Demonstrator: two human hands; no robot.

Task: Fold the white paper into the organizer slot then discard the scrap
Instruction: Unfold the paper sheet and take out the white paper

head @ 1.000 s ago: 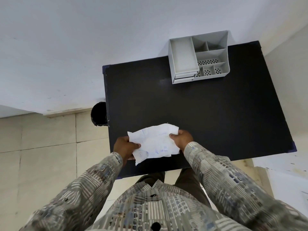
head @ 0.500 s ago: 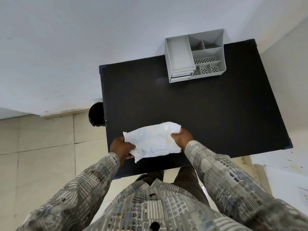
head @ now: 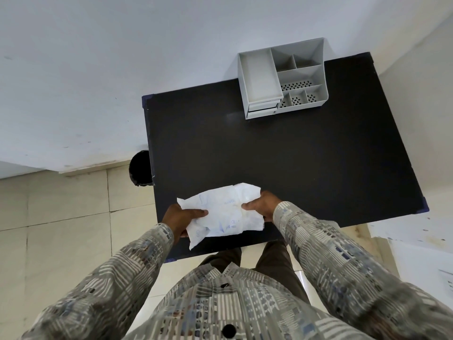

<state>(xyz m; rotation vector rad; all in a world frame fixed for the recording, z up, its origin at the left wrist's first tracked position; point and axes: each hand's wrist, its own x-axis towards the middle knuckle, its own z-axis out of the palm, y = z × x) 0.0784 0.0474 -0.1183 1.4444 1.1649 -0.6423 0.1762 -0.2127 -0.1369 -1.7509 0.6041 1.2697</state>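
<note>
A crumpled white paper (head: 224, 213) with faint blue print is held over the near edge of the black table (head: 282, 163). My left hand (head: 180, 218) grips its left end, thumb on top. My right hand (head: 262, 207) grips its right end the same way. The paper is bent and creased between the two hands. A grey desk organizer (head: 282, 77) with several compartments stands at the table's far edge, against the wall, well away from both hands. Its long left slot (head: 259, 77) looks empty.
A black bin (head: 139, 169) stands on the tiled floor at the table's left side, partly hidden by the table edge. A white wall runs behind the table. Another pale surface with papers lies at the right.
The paper has been flattened and stretched wider between my hands, its right end raised a little. Both hands stay at the near table edge.
</note>
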